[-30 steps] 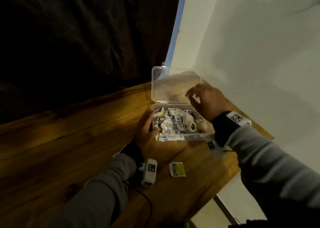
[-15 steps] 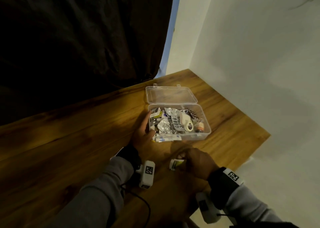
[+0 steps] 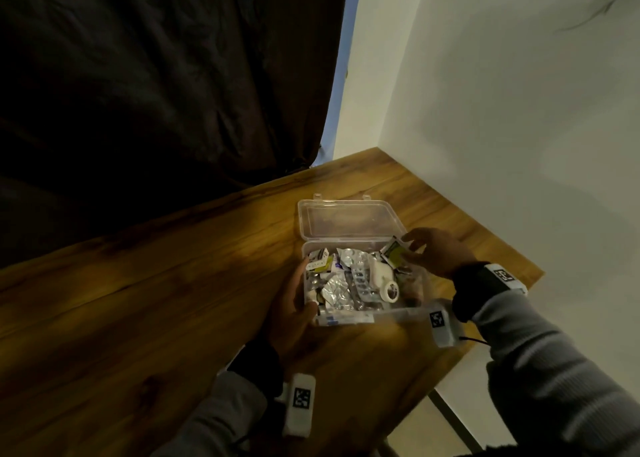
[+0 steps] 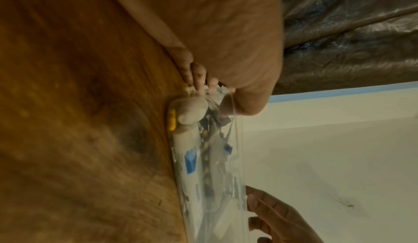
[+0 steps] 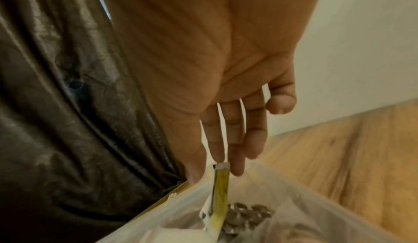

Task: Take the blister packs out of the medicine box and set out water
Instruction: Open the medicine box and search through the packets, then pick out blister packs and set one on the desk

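A clear plastic medicine box [image 3: 398, 314] stands on the wooden table with its lid [image 3: 349, 221] folded flat behind it. Inside lie silver blister packs [image 3: 337, 292], a white tape roll [image 3: 386, 281] and small packets. My left hand [image 3: 298, 290] grips the box's near left corner, thumb on the front wall [image 4: 226, 175]. My right hand [image 3: 407, 248] hovers over the box's far right part and pinches a yellow-green sachet [image 3: 393, 255] by its top edge. In the right wrist view the sachet [image 5: 220, 193] hangs down into the box beside a blister pack [image 5: 246, 216].
A black curtain [image 3: 156, 92] hangs behind the table and a white wall [image 3: 502, 127] stands to the right. The table's right edge [image 3: 519, 280] runs close beside the box. Bare wood [image 3: 121, 300] stretches to the left.
My right hand left the lid, came down to the sachet lying on the table in front of the box, picked it up and carried it over the box. My left hand stayed on the box.
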`<state>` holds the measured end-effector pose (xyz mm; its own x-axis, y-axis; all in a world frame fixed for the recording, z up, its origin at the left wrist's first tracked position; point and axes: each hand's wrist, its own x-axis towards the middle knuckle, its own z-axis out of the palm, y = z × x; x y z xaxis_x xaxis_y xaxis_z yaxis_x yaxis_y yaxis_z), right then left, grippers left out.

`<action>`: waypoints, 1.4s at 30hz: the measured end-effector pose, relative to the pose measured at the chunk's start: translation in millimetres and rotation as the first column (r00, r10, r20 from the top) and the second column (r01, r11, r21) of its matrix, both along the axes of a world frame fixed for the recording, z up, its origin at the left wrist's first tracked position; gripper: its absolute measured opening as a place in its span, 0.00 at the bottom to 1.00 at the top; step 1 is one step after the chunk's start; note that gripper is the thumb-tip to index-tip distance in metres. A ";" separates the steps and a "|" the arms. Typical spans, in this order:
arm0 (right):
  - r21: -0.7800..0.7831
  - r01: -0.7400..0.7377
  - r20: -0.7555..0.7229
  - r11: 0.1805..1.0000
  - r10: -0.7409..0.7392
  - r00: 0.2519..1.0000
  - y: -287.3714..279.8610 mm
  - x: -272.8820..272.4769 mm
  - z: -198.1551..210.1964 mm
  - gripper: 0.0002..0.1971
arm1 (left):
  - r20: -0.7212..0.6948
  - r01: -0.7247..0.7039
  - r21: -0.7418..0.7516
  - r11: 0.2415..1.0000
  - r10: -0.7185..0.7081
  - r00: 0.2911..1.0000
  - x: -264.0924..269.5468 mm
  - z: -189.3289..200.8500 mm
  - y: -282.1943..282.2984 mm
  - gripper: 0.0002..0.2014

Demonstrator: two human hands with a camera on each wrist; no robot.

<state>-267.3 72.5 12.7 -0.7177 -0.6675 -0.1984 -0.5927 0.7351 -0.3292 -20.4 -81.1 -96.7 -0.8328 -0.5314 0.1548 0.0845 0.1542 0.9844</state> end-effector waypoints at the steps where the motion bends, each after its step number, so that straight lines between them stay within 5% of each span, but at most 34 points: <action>1: 0.002 -0.012 0.024 1.000 0.012 1.000 1.9 0.3 -0.9 0.18 | -0.002 0.000 0.013 1.000 0.000 1.000 0.9 0.0 0.4 0.40; 8: 0.053 -0.059 -0.247 0.997 0.070 0.967 8.1 18.1 -16.4 0.12 | -0.052 -0.033 -0.045 0.998 0.031 0.998 0.4 -0.5 -0.8 0.44; 12: -0.182 -0.133 -0.279 0.974 0.078 0.957 3.7 40.2 -16.2 0.07 | -0.024 -0.038 -0.006 0.999 0.038 0.999 0.0 -3.9 -5.3 0.36; 15: -0.289 -0.349 -0.122 0.892 0.327 0.937 -11.0 73.9 -15.3 0.14 | -0.031 -0.021 0.029 0.999 0.022 0.999 -1.1 -7.0 -7.4 0.32; 18: -0.036 -0.538 -0.105 0.842 0.532 0.840 -31.3 99.1 -17.5 0.26 | -0.054 -0.013 0.049 0.999 0.016 0.998 -1.0 -6.6 -7.1 0.32; 20: 0.028 -0.515 -0.128 0.857 0.514 0.848 -35.1 98.7 -17.5 0.20 | -0.065 0.002 0.068 0.998 0.002 0.998 -0.6 -6.7 -7.5 0.33; 24: -0.230 -0.263 -0.045 0.937 0.260 0.965 -17.0 74.8 -12.0 0.07 | -0.074 0.021 0.128 0.991 -0.012 0.997 0.2 -6.1 -7.9 0.34; 27: -0.205 -0.133 -0.104 0.970 0.113 0.988 -8.8 55.0 -9.8 0.07 | -0.071 0.026 0.121 0.992 -0.017 0.997 0.3 -5.8 -8.1 0.33; 31: 0.032 -0.159 -0.196 0.987 0.162 0.967 -13.0 45.6 -18.7 0.17 | -0.032 0.009 0.047 0.999 -0.007 0.999 -0.5 -11.4 -11.6 0.29; 38: -0.099 -0.210 -0.380 0.973 0.158 0.911 -35.9 64.8 -21.6 0.14 | -0.081 -0.044 -0.052 0.998 0.039 0.996 -0.4 -2.0 -8.2 0.27; 42: 0.208 -0.278 -0.351 0.938 0.337 0.874 -54.9 71.1 -16.1 0.19 | -0.047 -0.041 -0.013 0.999 0.040 0.998 -0.2 -8.2 -9.8 0.21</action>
<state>-196.2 17.6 -3.3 -0.5205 -0.8511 -0.0680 -0.8537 0.5173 0.0604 -20.6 -90.8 -104.8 -0.8023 -0.5623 0.2003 0.1235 0.1719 0.9773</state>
